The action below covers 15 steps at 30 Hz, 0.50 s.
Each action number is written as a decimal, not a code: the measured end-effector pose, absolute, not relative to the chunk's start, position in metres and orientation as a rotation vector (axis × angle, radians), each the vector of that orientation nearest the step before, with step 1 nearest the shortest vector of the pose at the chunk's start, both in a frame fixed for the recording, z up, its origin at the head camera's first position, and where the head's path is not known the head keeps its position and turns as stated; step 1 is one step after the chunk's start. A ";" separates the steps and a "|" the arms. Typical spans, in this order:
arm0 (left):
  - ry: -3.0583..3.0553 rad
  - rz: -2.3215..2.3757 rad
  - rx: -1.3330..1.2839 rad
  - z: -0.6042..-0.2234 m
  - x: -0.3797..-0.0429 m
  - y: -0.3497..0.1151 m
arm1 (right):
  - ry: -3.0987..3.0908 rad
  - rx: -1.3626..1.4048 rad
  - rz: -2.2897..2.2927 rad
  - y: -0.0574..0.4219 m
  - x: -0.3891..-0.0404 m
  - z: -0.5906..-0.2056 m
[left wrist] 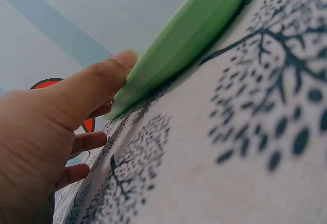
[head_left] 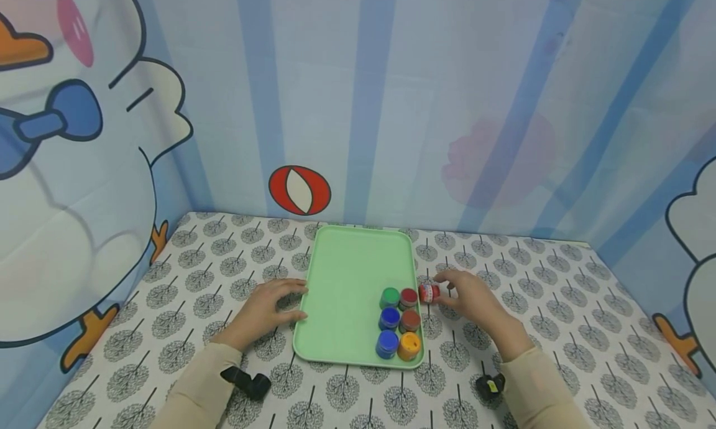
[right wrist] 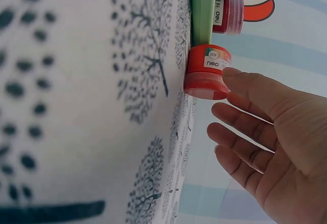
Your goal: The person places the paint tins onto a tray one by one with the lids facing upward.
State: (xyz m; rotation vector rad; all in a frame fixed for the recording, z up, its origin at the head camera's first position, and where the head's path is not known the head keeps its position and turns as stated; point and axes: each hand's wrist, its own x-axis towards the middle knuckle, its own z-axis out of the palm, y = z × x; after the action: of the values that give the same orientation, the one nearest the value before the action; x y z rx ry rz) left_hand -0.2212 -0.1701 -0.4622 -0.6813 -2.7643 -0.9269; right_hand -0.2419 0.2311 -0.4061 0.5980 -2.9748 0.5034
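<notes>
A red paint jar (head_left: 429,293) lies on its side on the cloth, against the right edge of the green tray (head_left: 352,267). In the right wrist view the lid end of this jar (right wrist: 207,75) faces my right hand (right wrist: 286,127). My right hand (head_left: 470,298) is beside the jar, thumb tip right at it and the other fingers loosely spread. At the tray's left side, my left hand (head_left: 265,308) has its thumb and fingertips at the rim, fingers relaxed. The left wrist view shows the thumb (left wrist: 110,75) of that hand on the tray wall (left wrist: 179,40).
Inside the tray's near right corner stand several paint jars: a green jar (head_left: 390,298), a dark red jar (head_left: 409,298), a brownish-red jar (head_left: 410,321), blue jars (head_left: 387,343) and a yellow-orange jar (head_left: 409,346). A tree-patterned cloth (head_left: 224,261) covers the table, with a cartoon curtain (head_left: 313,93) behind.
</notes>
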 end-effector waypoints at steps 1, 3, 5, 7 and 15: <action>-2.764 -0.924 -0.682 -0.463 -0.221 -0.170 | -2.980 0.590 0.511 0.231 -0.242 -0.407; -2.764 -0.924 -0.682 -0.463 -0.222 -0.170 | -2.990 0.578 0.522 0.232 -0.243 -0.408; -2.763 -0.919 -0.685 -0.464 -0.222 -0.170 | -2.999 0.570 0.534 0.232 -0.243 -0.409; -2.763 -0.915 -0.687 -0.464 -0.222 -0.170 | -3.007 0.561 0.544 0.233 -0.244 -0.410; -2.761 -0.915 -0.682 -0.464 -0.223 -0.171 | -3.047 0.594 0.572 0.234 -0.249 -0.414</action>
State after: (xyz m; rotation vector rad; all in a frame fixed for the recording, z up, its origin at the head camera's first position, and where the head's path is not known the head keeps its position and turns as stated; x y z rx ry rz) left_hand -0.2227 -0.1705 -0.4641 -0.6823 -2.7608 -0.9146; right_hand -0.2493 0.2336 -0.4138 0.5941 -3.0465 0.5718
